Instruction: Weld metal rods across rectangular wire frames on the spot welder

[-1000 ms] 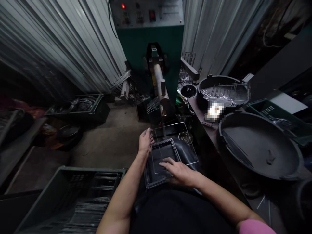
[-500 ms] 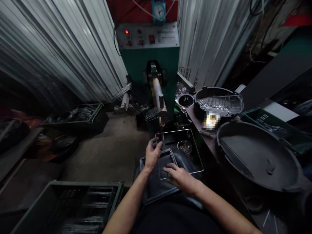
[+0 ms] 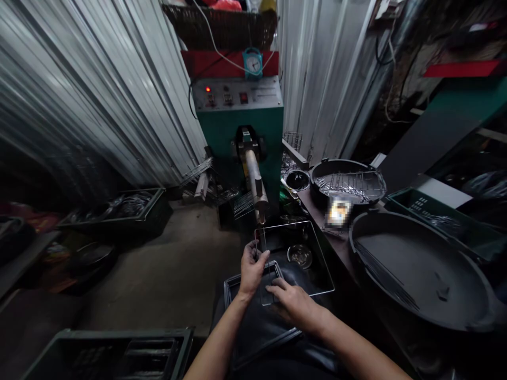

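A rectangular wire frame (image 3: pixel 330 272) is held up below the tip of a spot welder's arm (image 3: pixel 257 192). My left hand (image 3: pixel 252 266) is closed on the frame's left side, thumb and fingers pinching close under the welder tip. At the lower edge, my right hand (image 3: pixel 295 303) has its fingers bent around the wire, and exactly what its fingertips pinch is partly hidden. A thin straight wire runs between the hands, inside the frame's left side. Beneath them, a stack of similar wire frames (image 3: pixel 232 290) lies on my lap.
The green machine (image 3: pixel 214 129) stands ahead with a lit red lamp and a small blue clock (image 3: pixel 252 63). To the right are a large round pan (image 3: pixel 407 253) with thin rods and another pan (image 3: pixel 317 184) of wire pieces. Crates (image 3: pixel 130 332) (image 3: pixel 158 208) sit on the left.
The view has tilted upward, so the machine and surroundings sit lower in the picture. Both hands keep nearly the same hold on the wire frame under the welder tip.
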Demonstrator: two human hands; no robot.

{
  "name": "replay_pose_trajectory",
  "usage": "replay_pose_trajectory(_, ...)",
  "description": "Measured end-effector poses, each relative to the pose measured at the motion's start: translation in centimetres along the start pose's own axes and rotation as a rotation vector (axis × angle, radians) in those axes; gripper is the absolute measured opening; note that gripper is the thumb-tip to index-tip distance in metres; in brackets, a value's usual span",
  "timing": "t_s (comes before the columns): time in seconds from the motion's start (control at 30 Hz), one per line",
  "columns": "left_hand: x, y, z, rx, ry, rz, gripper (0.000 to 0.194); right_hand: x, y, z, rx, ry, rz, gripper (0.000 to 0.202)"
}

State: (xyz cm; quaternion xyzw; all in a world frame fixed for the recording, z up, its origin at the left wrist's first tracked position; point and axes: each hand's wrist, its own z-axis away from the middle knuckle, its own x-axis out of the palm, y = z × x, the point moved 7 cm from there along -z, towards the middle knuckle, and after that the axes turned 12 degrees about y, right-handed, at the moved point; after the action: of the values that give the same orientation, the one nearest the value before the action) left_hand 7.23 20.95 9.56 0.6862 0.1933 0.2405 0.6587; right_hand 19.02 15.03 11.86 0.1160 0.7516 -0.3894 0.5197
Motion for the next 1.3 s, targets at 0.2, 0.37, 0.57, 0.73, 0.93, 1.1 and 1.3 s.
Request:
replay_pose_trajectory(0.2, 0.3, 0.2, -1.0, -0.003, -0.007, 0.023, 0.045, -0.6, 0.1, -0.9, -0.011, 0.008, -0.003, 0.041)
replay_pose_trajectory(0.37, 1.0, 0.2, -1.4, -0.062, -0.05, 0.064, 0.047, -1.3, 0.3, -1.6, -0.015, 0.018, -0.004, 0.037)
replay_pose_trajectory(0.57, 1.2, 0.0, -1.4, -0.094, -0.067, 0.097, 0.045, -1.5, 0.4, -1.8, -0.023, 0.016, -0.033, 0.037)
replay_pose_trajectory(0.73, 1.3, 0.0, -1.4, -0.106, -0.08, 0.096, 0.045, -1.5, 0.5, -1.8, -0.005, 0.001, -0.015, 0.038)
replay_pose_trajectory(0.93, 1.5, -0.2, -1.4, -0.145, -0.087, 0.117, 0.045, -1.3, 0.7, -1.8, -0.017, 0.027, -0.009, 0.039)
replay_pose_trajectory(1.1, 1.7, -0.6, -0.2, -0.226, -0.24, 0.03, 0.032, -1.0, 1.1, -1.6, -0.023, 0.046, -0.02, 0.038)
replay_pose_trajectory(1.3, 1.7, 0.0, -1.2, -0.211, -0.327, 0.023, 0.029, -0.9, 2.1, -2.8, -0.052, 0.085, -0.014, 0.049)
